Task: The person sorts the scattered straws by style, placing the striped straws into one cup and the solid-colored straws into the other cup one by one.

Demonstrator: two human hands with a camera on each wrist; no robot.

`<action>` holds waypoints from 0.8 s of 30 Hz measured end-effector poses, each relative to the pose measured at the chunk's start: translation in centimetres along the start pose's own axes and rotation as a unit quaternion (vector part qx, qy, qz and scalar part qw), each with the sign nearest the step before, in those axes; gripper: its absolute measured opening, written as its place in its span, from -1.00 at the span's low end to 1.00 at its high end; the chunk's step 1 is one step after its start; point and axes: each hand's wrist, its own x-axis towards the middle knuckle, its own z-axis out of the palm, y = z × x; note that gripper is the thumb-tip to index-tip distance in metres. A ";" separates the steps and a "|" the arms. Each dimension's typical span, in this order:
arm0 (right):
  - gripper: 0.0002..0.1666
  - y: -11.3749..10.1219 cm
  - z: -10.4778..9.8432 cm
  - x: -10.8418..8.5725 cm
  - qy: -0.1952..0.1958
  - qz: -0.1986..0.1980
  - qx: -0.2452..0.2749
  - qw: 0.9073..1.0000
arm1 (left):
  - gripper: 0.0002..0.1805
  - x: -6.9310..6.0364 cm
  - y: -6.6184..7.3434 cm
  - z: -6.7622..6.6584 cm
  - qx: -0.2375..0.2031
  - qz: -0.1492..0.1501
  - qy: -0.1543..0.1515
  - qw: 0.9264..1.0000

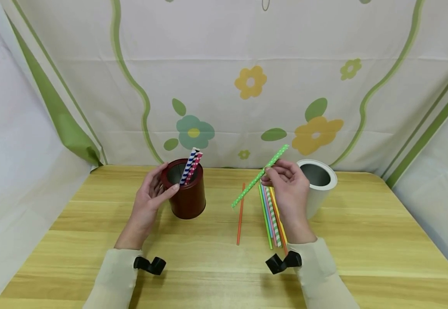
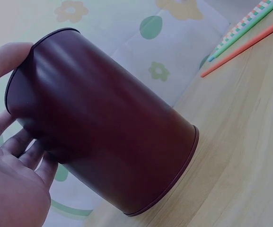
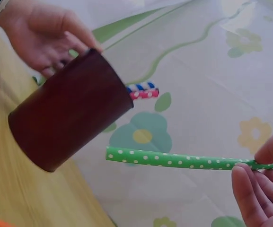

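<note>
1. Right hand (image 1: 290, 191) is pinching the green dotted straw (image 3: 179, 161) partway along, above the table (image 1: 208, 274).
2. Left hand (image 1: 148, 204) is gripping the maroon can (image 1: 190, 201) near its rim.
3. Straw is looking light, crushable; gentle mid-length pinching should suit.

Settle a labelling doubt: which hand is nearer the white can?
Right. The right hand, pinching a green dotted straw, is just left of the white can in the head view; the left hand is farther, holding the dark red can.
</note>
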 end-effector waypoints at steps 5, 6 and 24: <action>-0.74 -0.9 0.6 -0.1 0.004 -0.032 0.047 0.998 | -0.21 0.0 -0.1 0.0 -0.001 0.004 -0.003 1.000; -0.73 -1.1 0.8 -0.2 0.004 -0.037 0.053 0.998 | -0.22 0.0 -0.1 0.0 -0.001 0.005 -0.003 1.000; -0.70 -3.8 4.7 -0.3 -0.030 -0.094 0.109 0.989 | -0.19 0.2 -0.4 0.3 -0.010 0.003 -0.001 1.000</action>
